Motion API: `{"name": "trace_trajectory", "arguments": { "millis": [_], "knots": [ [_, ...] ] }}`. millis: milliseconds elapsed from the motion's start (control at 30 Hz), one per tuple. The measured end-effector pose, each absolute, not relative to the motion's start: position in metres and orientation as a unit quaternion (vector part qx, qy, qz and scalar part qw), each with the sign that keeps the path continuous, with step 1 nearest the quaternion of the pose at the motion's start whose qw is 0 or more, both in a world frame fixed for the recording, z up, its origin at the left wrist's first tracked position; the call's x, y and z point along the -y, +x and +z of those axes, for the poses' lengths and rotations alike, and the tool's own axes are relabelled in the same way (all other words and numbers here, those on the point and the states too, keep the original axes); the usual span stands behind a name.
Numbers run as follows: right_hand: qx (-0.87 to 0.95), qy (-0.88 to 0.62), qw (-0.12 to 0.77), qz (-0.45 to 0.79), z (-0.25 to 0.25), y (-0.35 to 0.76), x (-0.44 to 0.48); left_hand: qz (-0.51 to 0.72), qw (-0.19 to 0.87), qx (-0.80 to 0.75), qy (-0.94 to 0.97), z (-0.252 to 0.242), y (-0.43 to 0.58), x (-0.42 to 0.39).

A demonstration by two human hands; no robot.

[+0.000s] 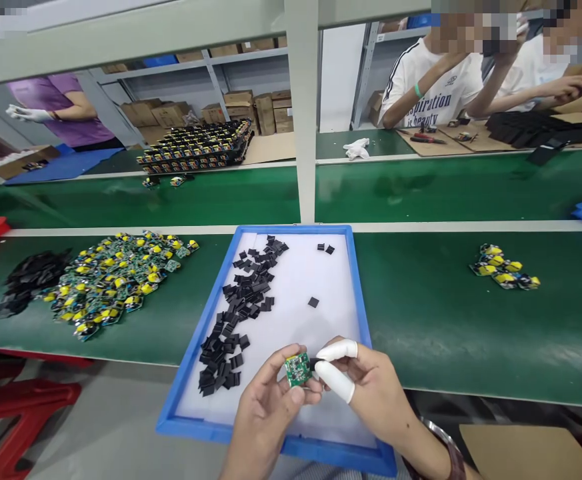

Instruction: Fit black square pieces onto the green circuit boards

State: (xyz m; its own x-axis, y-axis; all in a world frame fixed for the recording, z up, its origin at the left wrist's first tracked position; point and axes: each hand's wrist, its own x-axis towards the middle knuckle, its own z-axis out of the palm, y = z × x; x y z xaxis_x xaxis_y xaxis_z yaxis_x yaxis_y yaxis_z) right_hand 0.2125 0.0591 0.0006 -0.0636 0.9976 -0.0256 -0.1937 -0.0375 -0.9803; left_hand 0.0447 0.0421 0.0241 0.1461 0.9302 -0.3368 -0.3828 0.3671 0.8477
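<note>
Between the fingers and thumb of my left hand [275, 393] is a small green circuit board [298, 369], its soldered side facing up. My right hand [365, 380] wears white finger cots on thumb and forefinger, which pinch a small black plastic piece [313, 364] against the board's right edge. The fingertips partly hide that piece. Both hands are over the near part of a blue-rimmed white tray [363, 300]. Many black pieces [245, 293] lie scattered down the tray's left side, and a single one [313, 302] sits near its middle.
Left of the tray lies a heap of circuit boards with yellow parts [115, 280], beside a pile of black pieces [35, 277]. A few boards [505, 267] sit on the green bench [445, 320] at right. Co-workers work beyond a pale post [303, 120]. A red stool [21, 413] stands lower left.
</note>
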Motion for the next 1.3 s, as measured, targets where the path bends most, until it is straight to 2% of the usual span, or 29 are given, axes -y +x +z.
{"name": "trace_trajectory", "arguments": {
  "millis": [167,267,467,667,967,1167,1300],
  "knots": [
    [0.482,-0.449,0.507,0.556,0.001,0.215,-0.058,0.483,0.654,-0.479,0.33,0.02,0.043,-0.039],
    [0.497,-0.419,0.531,0.543,0.002,0.217,-0.059,0.481,0.632,-0.496,0.349,0.013,0.038,-0.04],
    [0.556,-0.387,0.529,0.511,0.001,0.219,-0.056,0.492,0.68,-0.441,0.319,0.01,0.035,-0.044],
    [0.575,-0.381,0.519,0.505,-0.002,0.218,-0.054,0.478,0.647,-0.48,0.351,0.009,0.037,-0.043],
    [0.615,-0.349,0.511,0.488,-0.002,0.222,-0.058,0.421,0.671,-0.473,0.386,0.002,0.029,-0.043],
    [0.716,-0.349,0.437,0.418,0.01,0.231,-0.06,0.41,0.649,-0.5,0.4,0.006,0.03,-0.046],
    [0.721,-0.369,0.421,0.409,0.02,0.237,-0.065,0.442,0.608,-0.532,0.39,0.013,0.041,-0.044]
  ]
}}
